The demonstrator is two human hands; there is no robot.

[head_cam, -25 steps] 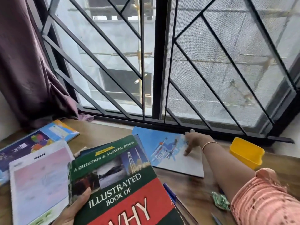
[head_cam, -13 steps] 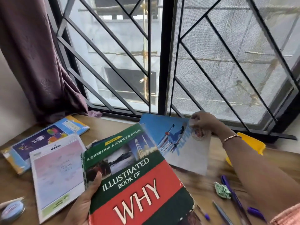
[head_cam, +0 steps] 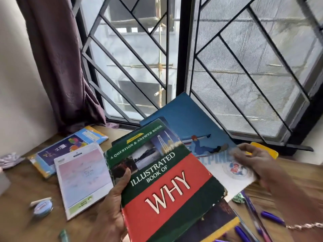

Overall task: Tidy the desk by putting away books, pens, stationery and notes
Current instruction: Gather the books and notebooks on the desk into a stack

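Head view: my left hand (head_cam: 113, 205) grips the green-and-red "Illustrated Book of Why" (head_cam: 162, 180) at its spine edge, thumb pressed on the cover, book tilted above the wooden desk (head_cam: 22, 215). At 2 o'clock from it, my right hand (head_cam: 253, 159) pinches the blue skier notebook (head_cam: 192, 126) by its near corner, lifted, partly tucked under the green book. At 9 o'clock a pink-covered notebook (head_cam: 82, 179) lies flat; purple pens (head_cam: 272, 218) lie scattered at 4 o'clock.

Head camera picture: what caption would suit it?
Left hand holds the Why book; right hand lifts a blue notebook.
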